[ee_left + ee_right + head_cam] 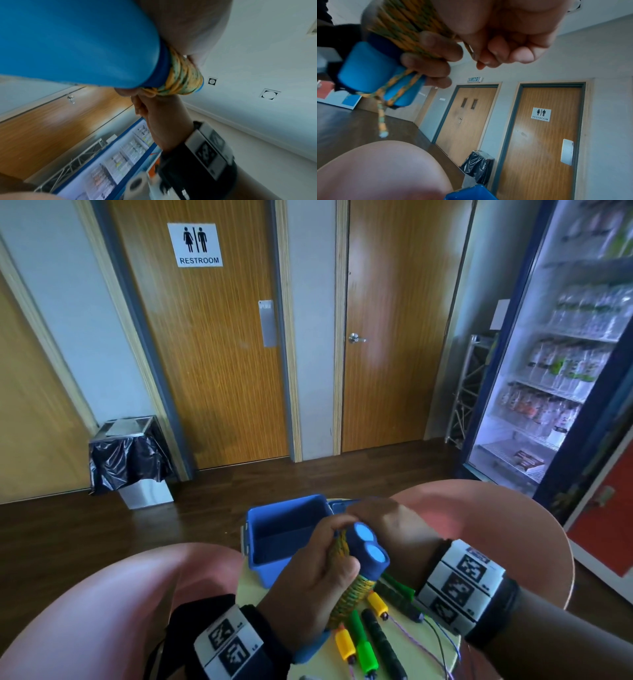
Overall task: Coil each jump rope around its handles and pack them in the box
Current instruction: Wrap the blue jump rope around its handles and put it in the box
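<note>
Right now the left hand [310, 587] curls its fingers [433, 47] around the yellow-green braided rope [346, 594] coiled on two blue foam handles [368, 549], held above the round pale desk [435, 645]. At about two o'clock, the right hand [387, 522] pinches the rope's loose strand in closed fingers [513, 54]. Beyond, at eleven o'clock, sits the open blue plastic box [284, 532]. Green, yellow and black-handled ropes [366, 645] lie at six o'clock.

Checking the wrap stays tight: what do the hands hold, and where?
Left hand grips the blue-handled jump rope around its coiled middle; right hand pinches its rope.
</note>
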Demonstrator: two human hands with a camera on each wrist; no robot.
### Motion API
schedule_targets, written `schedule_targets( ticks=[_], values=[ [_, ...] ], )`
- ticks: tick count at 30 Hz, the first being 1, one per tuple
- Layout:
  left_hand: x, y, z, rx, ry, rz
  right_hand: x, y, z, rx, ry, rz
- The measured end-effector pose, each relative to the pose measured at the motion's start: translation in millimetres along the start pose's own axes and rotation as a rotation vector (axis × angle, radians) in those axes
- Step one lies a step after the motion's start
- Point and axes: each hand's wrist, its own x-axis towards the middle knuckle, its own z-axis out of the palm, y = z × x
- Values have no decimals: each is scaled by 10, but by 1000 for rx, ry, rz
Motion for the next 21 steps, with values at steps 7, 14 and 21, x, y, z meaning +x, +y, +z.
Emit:
schedule_targets(
  ticks=[7,14,21],
  values=[
    [91,110,-234,112,81,122,-138,-125,1,131,78,61],
    [244,-1,55,-1,157,103,-343,-140,-101,329,140,155],
    [548,4,446,288,221,138,-474,296,-444,566,214,267]
  ],
)
